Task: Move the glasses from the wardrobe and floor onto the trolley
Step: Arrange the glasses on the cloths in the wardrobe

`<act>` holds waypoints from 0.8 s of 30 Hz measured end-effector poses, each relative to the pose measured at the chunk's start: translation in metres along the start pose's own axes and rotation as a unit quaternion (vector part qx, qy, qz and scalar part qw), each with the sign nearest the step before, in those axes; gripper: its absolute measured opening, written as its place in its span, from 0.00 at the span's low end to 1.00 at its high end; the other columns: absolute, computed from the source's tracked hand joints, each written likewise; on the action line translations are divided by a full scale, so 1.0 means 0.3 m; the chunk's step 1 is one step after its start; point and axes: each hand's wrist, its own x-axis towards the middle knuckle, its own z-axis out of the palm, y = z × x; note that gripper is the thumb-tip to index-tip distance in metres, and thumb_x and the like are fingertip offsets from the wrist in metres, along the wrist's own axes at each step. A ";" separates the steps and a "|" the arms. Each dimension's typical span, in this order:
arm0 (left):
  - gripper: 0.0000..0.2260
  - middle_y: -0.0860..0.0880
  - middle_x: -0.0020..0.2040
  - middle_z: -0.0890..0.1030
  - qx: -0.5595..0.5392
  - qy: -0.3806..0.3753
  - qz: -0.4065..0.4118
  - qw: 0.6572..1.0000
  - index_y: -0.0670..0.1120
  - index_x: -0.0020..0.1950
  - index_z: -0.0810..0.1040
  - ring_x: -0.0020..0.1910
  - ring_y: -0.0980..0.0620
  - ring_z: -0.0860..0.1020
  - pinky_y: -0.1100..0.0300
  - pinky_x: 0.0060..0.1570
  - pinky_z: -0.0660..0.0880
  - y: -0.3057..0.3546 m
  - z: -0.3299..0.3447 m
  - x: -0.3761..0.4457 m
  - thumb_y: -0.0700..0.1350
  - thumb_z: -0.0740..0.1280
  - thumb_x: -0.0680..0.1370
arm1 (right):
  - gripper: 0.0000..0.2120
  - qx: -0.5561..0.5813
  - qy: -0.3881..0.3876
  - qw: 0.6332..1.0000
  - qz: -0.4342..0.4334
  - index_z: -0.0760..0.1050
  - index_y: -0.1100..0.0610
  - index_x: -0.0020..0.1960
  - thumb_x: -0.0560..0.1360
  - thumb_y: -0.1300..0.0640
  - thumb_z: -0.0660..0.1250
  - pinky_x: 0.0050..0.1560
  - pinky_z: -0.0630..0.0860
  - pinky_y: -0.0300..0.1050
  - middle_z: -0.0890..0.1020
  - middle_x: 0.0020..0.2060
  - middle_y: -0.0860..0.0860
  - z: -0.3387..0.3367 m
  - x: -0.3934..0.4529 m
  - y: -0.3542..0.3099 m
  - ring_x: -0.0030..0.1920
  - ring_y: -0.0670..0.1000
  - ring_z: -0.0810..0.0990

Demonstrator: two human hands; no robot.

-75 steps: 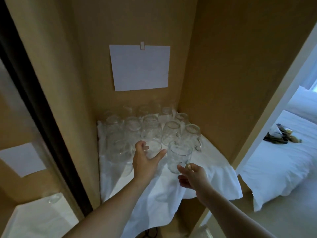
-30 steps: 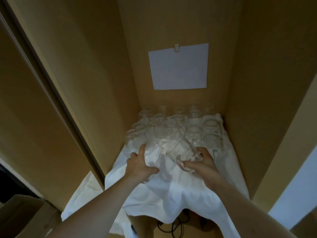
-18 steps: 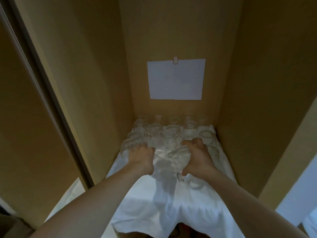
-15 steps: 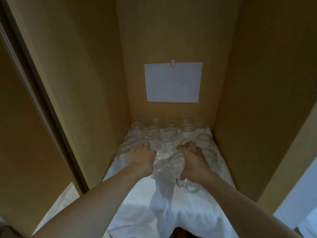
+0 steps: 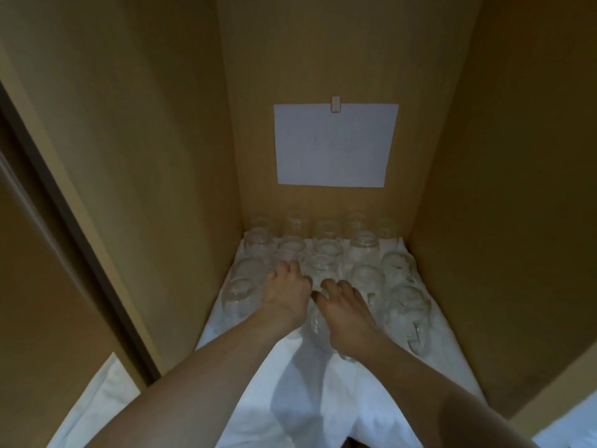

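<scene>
While both arms reach deep into the wardrobe (image 5: pixel 161 156), we see its floor covered by a white cloth (image 5: pixel 323 392) crowded with clear glasses (image 5: pixel 326 250), standing in rows from the back wall toward us; they look empty. The left hand (image 5: pixel 286 294) lies over the cluster, fingers spread and lightly bent, tips among the glasses left of centre; we cannot tell whether it grips one. The right hand (image 5: pixel 344 313) rests on top of a near glass (image 5: pixel 319 331) just in front of the rows, fingers splayed over it; whether they clasp it we cannot say. To the right, a handled glass (image 5: pixel 408 310) stands near the side wall, and a rounded glass (image 5: pixel 239 297) sits hard against the left wall.

Room is tight: wooden walls close in left, right and far, and the glasses nearly touch one another. The only open stretch is the bare cloth on the near side, which droops over the front edge.

On the back wall hangs a white sheet of paper (image 5: pixel 334 145), held by a small clip (image 5: pixel 336 104); faint marks, nothing we can read.
</scene>
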 end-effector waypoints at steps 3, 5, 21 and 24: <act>0.20 0.41 0.65 0.71 -0.024 0.014 0.007 1.000 0.43 0.67 0.71 0.68 0.39 0.68 0.49 0.65 0.68 0.008 0.002 0.022 0.37 0.66 0.75 | 0.30 -0.007 -0.008 1.000 0.007 0.72 0.57 0.66 0.64 0.68 0.69 0.63 0.70 0.51 0.68 0.65 0.56 0.010 0.025 -0.013 0.61 0.60 0.70; 0.19 0.42 0.64 0.73 -0.028 0.021 0.011 0.999 0.43 0.66 0.72 0.67 0.41 0.69 0.49 0.65 0.68 0.012 0.000 0.032 0.37 0.66 0.75 | 0.31 -0.003 -0.016 1.000 0.010 0.71 0.56 0.66 0.64 0.66 0.70 0.64 0.69 0.50 0.68 0.65 0.56 0.013 0.027 -0.008 0.61 0.59 0.70; 0.41 0.46 0.75 0.63 -0.112 0.092 0.027 0.989 0.51 0.79 0.58 0.74 0.43 0.62 0.49 0.70 0.66 -0.044 0.065 -0.047 0.44 0.76 0.70 | 0.49 0.134 -0.037 0.988 0.070 0.45 0.46 0.82 0.72 0.44 0.73 0.78 0.53 0.56 0.49 0.80 0.53 -0.044 -0.047 -0.008 0.79 0.58 0.51; 0.42 0.49 0.74 0.66 -0.165 0.116 0.007 0.979 0.54 0.77 0.61 0.73 0.44 0.64 0.49 0.67 0.67 -0.053 0.038 -0.082 0.50 0.78 0.68 | 0.50 0.145 -0.047 0.986 0.073 0.46 0.45 0.82 0.71 0.41 0.73 0.78 0.53 0.60 0.49 0.81 0.53 -0.068 -0.074 0.001 0.80 0.59 0.50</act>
